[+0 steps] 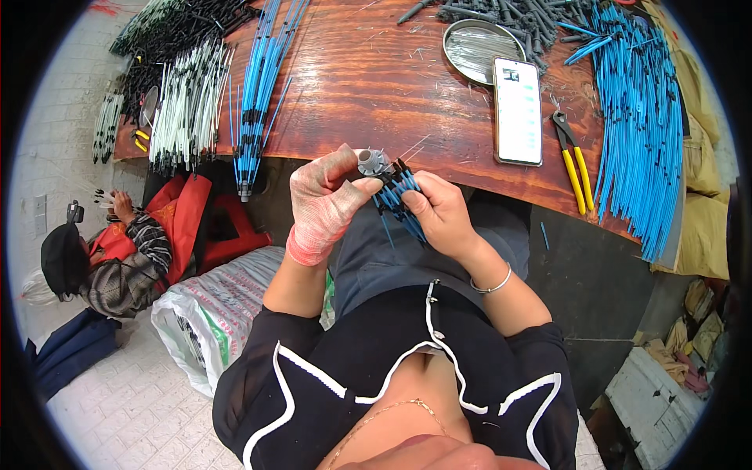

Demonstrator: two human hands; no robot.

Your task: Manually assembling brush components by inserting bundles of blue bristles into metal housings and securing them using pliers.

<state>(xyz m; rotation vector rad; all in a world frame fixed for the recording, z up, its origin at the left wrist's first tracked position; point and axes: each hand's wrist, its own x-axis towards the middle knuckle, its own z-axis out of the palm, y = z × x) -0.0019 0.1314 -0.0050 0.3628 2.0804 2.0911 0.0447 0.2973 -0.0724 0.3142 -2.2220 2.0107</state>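
My left hand [323,200], in a worn pinkish-white work glove, is closed on a grey round umbrella hub [373,163] with a notched rim. Its thumb and forefinger pinch the hub at the table's near edge, above my lap. Beside it my right hand [443,205], bare and with a bangle at the wrist, grips a short bunch of blue umbrella ribs [401,210] with black ends. The black ends sit against the hub's right side; whether each is joined to it is hidden. Fine wires [415,146] stick out past the ribs toward the table.
On the wooden table [376,86] lie a phone [518,113], a round tin of wires [478,47], yellow-handled pliers [576,160], blue ribs [638,141] at right, and white ribs [188,106] at left. A co-worker [117,258] sits at left near a plastic sack [215,301].
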